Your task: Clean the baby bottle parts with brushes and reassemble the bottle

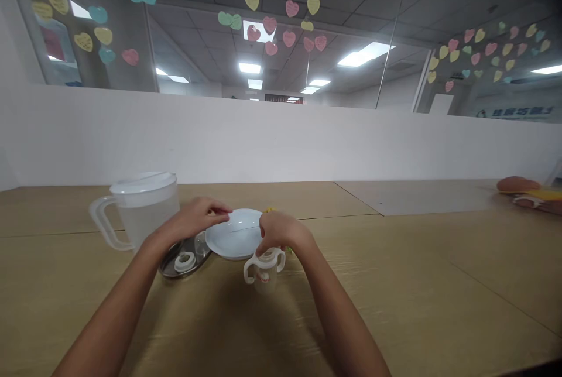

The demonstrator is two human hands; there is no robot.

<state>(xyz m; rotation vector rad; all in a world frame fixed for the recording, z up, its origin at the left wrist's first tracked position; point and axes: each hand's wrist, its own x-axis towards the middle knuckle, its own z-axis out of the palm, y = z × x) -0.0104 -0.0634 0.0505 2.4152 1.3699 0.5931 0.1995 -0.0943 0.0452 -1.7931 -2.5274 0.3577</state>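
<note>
Forearms (118, 301), two in number, are seen nearest the camera, extended over the worktop (439, 283) from its near edge. Of the objects, the cup (266, 278) is placed closest to that edge, near the middle of the visible width. It is stood upright, long axis vertical, with two handles spread roughly parallel to the near edge.

Relation noted: from the right hand (281, 230), the cup lies below, slightly left and toward the near edge; the right hand is clearly the nearer of the two. Its thumb is seen at the cup's rim and its fingers are bent, partly hidden; whether the cup is gripped cannot be told.

The left hand (197, 218) is held palm down at the left rim of the bowl (237, 248), thumb and fingers a little apart; contact there cannot be confirmed. The bowl is set just beyond the cup, toward the far edge.

Count: cup, one; bowl, one; jug (151, 210), one, lidded, handle turned to the left edge; tray (188, 244), one, between jug and bowl, bearing one white ring (185, 261) and one clear piece (201, 243). Something yellow (269, 210) is mostly covered by the right hand; number not determined.
</note>
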